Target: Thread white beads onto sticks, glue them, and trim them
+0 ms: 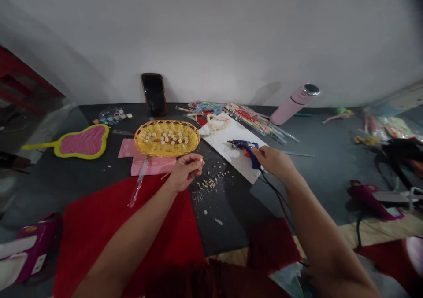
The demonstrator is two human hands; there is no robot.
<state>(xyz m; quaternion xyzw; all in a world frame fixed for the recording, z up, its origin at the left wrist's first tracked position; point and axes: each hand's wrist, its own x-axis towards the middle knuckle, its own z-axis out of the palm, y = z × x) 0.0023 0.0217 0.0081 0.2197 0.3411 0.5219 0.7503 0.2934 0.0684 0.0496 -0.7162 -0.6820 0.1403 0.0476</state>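
My left hand (187, 171) is closed, with a small pale piece (201, 160) pinched at its fingertips, just in front of a yellow woven basket (140, 146). White flower-like pieces (170, 136) lie in the basket. A thin stick (165, 175) shows beside the same hand. My right hand (271, 159) grips a blue glue gun (246, 147), its nozzle pointing left over a white sheet (228, 133). Small beige bits (209, 182) are scattered on the dark table between my hands. A pale braided loop (218, 123) rests on the sheet's far end.
A phone (154, 94) leans on the wall. Patterned strips (247, 117) lie beside a pink bottle (292, 106). Red cloth (132, 227) and pink sheets (153, 166) cover the near left. The glue gun's cord (277, 192) runs under my right forearm. A pink-and-yellow shape (82, 142) sits left.
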